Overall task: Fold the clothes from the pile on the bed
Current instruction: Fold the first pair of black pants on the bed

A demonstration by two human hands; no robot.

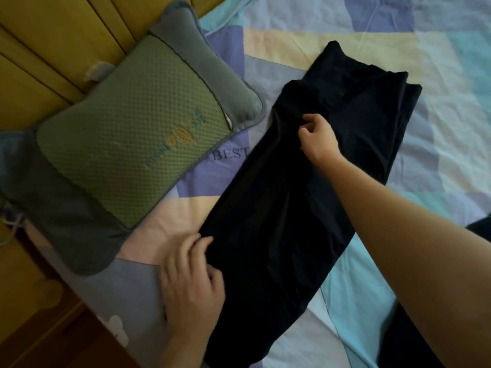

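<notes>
A long black garment (pixel 279 208) lies stretched diagonally across the bed, folded lengthwise, its far end doubled over at the upper right. My right hand (pixel 317 140) reaches over it from the right and pinches the fabric near the garment's middle with curled fingers. My left hand (pixel 191 280) lies at the garment's near left edge, fingers curled at the hem and touching the cloth; whether they grip it is unclear.
A green and grey pillow (pixel 127 144) lies left of the garment against a yellow wooden headboard (pixel 53 35). The patchwork bedsheet (pixel 438 128) spreads right and beyond. More dark cloth (pixel 481 229) shows at the right edge.
</notes>
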